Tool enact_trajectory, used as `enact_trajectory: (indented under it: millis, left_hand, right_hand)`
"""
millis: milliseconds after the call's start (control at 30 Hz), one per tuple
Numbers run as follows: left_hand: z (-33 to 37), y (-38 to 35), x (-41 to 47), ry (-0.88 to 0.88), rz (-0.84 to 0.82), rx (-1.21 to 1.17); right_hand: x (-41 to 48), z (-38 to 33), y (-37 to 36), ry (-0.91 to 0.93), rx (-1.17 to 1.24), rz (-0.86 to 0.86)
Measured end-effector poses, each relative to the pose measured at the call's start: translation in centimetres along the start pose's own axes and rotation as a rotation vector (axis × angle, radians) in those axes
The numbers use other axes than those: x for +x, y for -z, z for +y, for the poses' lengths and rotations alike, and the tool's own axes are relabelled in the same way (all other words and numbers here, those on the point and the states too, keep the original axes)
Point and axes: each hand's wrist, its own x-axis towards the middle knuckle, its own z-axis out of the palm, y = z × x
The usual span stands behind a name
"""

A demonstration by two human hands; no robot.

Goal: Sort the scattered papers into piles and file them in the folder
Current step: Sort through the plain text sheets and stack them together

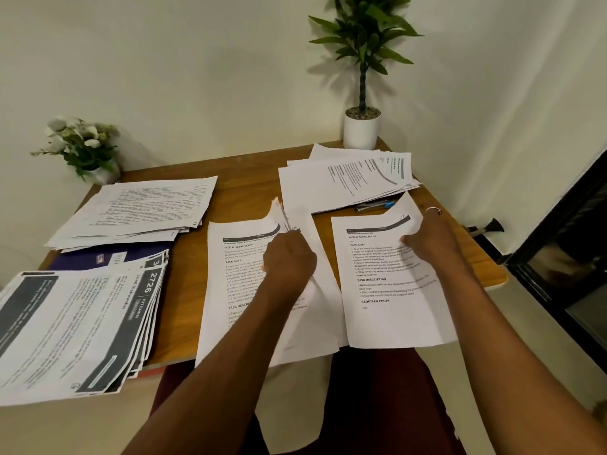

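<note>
At desk centre, near edge: left hand (289, 261) grips the middle stack (230, 290). Fingers are curled round its upper right part, knuckles up. The top corners of the stack are lifted and fanned just above the hand. The lower end of the stack overhangs the desk (243, 185) toward the lap.

Right hand (430, 238) holds a single sheet (394, 290) just beside the stack, to its right. The thumb lies on the printed face and the fingers are curled behind the upper right corner, which bends upward: a pinch grasp. A ring (433, 210) sits on one finger. The sheet's heading reads "INITIAL SCENE SETUP"; its lower edge also hangs past the desk edge.

Other papers, all lying flat:
- far-left pile (138, 208), dense text, loosely squared.
- near-left pile (82, 323), dark header bands, top sheet reading "2726", fanned and overhanging the front edge.
- far-right pile (345, 178), spread loosely, near the back corner.

Folder (108, 257): dark blue, lying closed under both left piles, only a strip showing between them.

A dark-and-blue item (374, 206) pokes out from under the far-right pile; stapler or pen, cannot tell. Potted plant (361, 126) stands at the back right corner, flower pot (82, 149) at the back left.
</note>
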Motion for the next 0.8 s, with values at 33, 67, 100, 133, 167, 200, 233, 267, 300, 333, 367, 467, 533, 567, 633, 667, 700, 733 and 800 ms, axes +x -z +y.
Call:
enact_trajectory:
  millis: [33,67,100,133,167,200,233,267,300,333,367,467,533,567,633,667,700,733,800]
  left_hand:
    - [-0.5,0.4,0.2,0.003,0.015,-0.017]
    - [-1.1,0.7,0.6,0.012,0.025,-0.046]
    - [-1.9,0.9,0.9,0.021,0.023,-0.094]
    - [-2.9,1.0,1.3,0.034,-0.005,-0.158]
    - [-3.9,0.8,1.5,0.04,-0.044,-0.248]
    - [-5.0,0.4,1.7,0.044,-0.075,-0.36]
    - [-6.0,0.0,1.5,0.054,-0.084,-0.506]
    - [-6.8,-0.3,1.3,0.072,-0.077,-0.658]
    - [-7.2,-0.3,1.0,0.095,-0.061,-0.769]
    - [-7.5,-0.2,0.9,0.115,-0.054,-0.822]
    - [-7.5,0.1,0.8,0.127,-0.061,-0.822]
    - [-7.5,0.7,0.6,0.125,-0.08,-0.814]
    - [-7.4,0.6,0.5,0.121,-0.079,-0.854]
    - [-7.4,0.5,0.4,0.122,-0.073,-0.851]
    - [-7.2,0.2,0.5,0.118,-0.054,-0.849]
    - [-7.2,0.1,0.5,0.108,-0.045,-0.849]
    - [-7.1,0.1,0.5,0.1,-0.038,-0.843]
    - [-7.1,0.0,0.6,0.09,-0.031,-0.837]
    - [-7.2,-0.2,0.7,0.076,-0.013,-0.824]
  right_hand:
    - [0.0,0.0,0.2,0.013,0.033,-0.003]
    - [0.0,-0.1,0.5,0.029,0.066,-0.005]
    - [0.0,0.0,0.8,0.045,0.097,-0.01]
    - [0.1,0.0,1.1,0.056,0.128,-0.017]
    - [0.2,0.1,1.2,0.059,0.16,-0.024]
    - [0.3,0.3,1.2,0.054,0.185,-0.032]
    - [0.4,0.3,1.2,0.042,0.203,-0.04]
    - [0.4,0.3,1.1,0.032,0.219,-0.046]
    - [0.4,0.3,1.0,0.023,0.236,-0.049]
    - [0.4,0.2,0.9,0.023,0.257,-0.049]
    - [0.4,0.2,0.8,0.032,0.28,-0.049]
    - [0.3,-0.2,0.5,0.082,0.321,-0.049]
    - [0.0,-0.5,0.2,0.101,0.344,-0.058]
    - [-0.1,-0.7,0.0,0.109,0.36,-0.064]
    - [-0.3,-0.9,-0.2,0.141,0.362,-0.071]
    - [-0.4,-1.0,-0.2,0.156,0.353,-0.077]
    - [-0.5,-1.1,-0.2,0.172,0.337,-0.086]
    - [-0.6,-1.3,-0.2,0.187,0.314,-0.104]
    - [-0.8,-1.5,-0.4,0.209,0.295,-0.166]
